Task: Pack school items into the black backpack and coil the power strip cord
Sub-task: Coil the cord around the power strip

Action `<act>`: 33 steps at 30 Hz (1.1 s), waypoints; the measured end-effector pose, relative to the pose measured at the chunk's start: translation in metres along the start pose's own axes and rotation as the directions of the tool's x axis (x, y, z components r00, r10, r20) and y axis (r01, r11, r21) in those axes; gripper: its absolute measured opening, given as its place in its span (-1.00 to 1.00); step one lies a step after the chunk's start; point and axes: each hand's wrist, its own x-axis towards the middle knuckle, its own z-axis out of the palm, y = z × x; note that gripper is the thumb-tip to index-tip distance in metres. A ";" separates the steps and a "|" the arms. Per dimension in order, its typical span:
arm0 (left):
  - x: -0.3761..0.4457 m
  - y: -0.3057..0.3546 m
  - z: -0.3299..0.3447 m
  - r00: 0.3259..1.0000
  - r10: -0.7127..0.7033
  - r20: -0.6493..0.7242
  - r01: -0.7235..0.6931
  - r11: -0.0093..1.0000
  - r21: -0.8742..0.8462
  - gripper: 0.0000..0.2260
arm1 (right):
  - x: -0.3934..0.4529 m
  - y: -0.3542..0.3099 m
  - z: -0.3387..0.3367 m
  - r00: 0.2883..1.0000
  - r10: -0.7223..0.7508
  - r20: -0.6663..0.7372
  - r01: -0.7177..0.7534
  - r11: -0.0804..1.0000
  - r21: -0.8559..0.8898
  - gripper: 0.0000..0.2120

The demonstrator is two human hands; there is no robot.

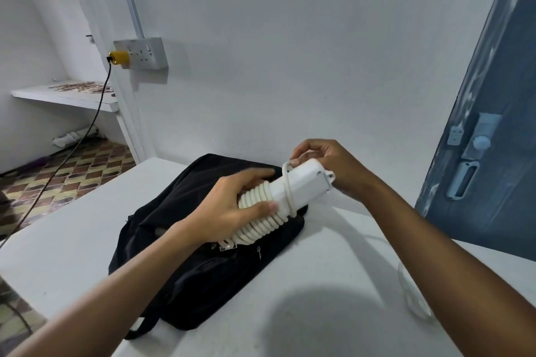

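Observation:
The black backpack [203, 264] lies flat on the white table [333, 298]. Above it I hold the white power strip [304, 182], tilted, with its white cord [261, 220] wound in several tight turns around the lower half. My left hand [232, 206] grips the coiled part from the left. My right hand [327, 162] pinches the cord at the strip's upper end, where one loose loop crosses the body.
A wall socket [142, 52] with a yellow plug [119, 57] and a black cable hangs at the back left. A blue door [493, 139] stands at the right. A clear plastic item [414, 298] lies on the table under my right forearm.

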 end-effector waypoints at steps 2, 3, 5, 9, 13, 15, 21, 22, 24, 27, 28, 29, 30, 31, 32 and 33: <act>-0.004 -0.002 0.003 0.995 -0.064 -0.076 0.056 0.993 -0.102 -0.19 | 0.000 0.009 0.003 0.993 0.102 0.056 -0.108 0.987 0.123 -0.84; -0.007 -0.002 0.005 0.994 -0.070 -0.083 0.058 0.987 -0.147 -0.16 | -0.001 0.016 0.005 0.984 0.145 0.106 -0.161 0.973 0.163 -0.78; -0.010 -0.003 0.008 0.994 -0.070 -0.081 0.045 0.961 -0.273 -0.19 | -0.004 0.030 0.013 0.956 0.209 0.205 -0.259 0.929 0.264 -0.76; -0.006 -0.005 0.015 0.986 -0.132 -0.106 0.043 0.802 -0.596 -0.42 | -0.006 0.050 0.043 0.939 0.237 0.249 -0.335 0.791 0.511 -0.79; -0.006 -0.014 0.015 0.957 -0.241 -0.162 0.084 0.764 -0.640 -0.58 | -0.008 0.046 0.058 0.969 0.201 0.145 -0.239 0.912 0.333 -0.72; -0.006 -0.019 0.013 0.947 -0.271 -0.172 0.099 0.757 -0.645 -0.55 | -0.011 0.045 0.057 0.971 0.167 0.172 -0.224 0.887 0.405 -0.79; 0.001 -0.021 0.013 0.946 -0.253 -0.204 0.092 0.809 -0.580 -0.52 | -0.018 0.047 0.064 0.984 0.134 0.118 -0.171 0.897 0.408 -0.83; 0.002 -0.019 0.014 0.946 -0.255 -0.201 0.099 0.815 -0.570 -0.54 | -0.018 0.045 0.067 0.987 0.148 0.068 -0.162 0.923 0.348 -0.81; 0.002 -0.019 0.016 0.950 -0.254 -0.180 0.123 0.837 -0.533 -0.58 | -0.019 0.043 0.070 0.987 0.162 0.010 -0.157 0.935 0.317 -0.77; 0.003 -0.011 0.011 0.971 -0.235 -0.052 0.190 0.881 -0.433 -0.67 | -0.024 0.042 0.070 0.982 0.178 -0.061 -0.149 0.933 0.329 -0.73; 0.005 -0.008 0.006 0.972 -0.234 0.015 0.222 0.896 -0.384 -0.66 | -0.026 0.042 0.071 0.980 0.181 -0.076 -0.145 0.927 0.346 -0.75; 0.009 -0.006 0.001 0.967 -0.241 0.079 0.254 0.906 -0.338 -0.64 | -0.027 0.043 0.072 0.979 0.185 -0.085 -0.142 0.918 0.369 -0.78; 0.012 -0.004 -0.004 0.956 -0.259 0.138 0.290 0.906 -0.307 -0.61 | -0.029 0.043 0.073 0.977 0.192 -0.091 -0.141 0.908 0.394 -0.79; 0.016 -0.003 -0.008 0.940 -0.284 0.191 0.330 0.899 -0.288 -0.57 | -0.030 0.043 0.074 0.975 0.199 -0.100 -0.142 0.900 0.412 -0.80; 0.019 0.000 -0.011 0.922 -0.307 0.236 0.367 0.886 -0.283 -0.51 | -0.031 0.042 0.075 0.972 0.209 -0.111 -0.146 0.898 0.415 -0.79; 0.022 0.001 -0.012 0.910 -0.322 0.261 0.391 0.876 -0.282 -0.46 | -0.031 0.041 0.077 0.967 0.218 -0.129 -0.149 0.901 0.407 -0.78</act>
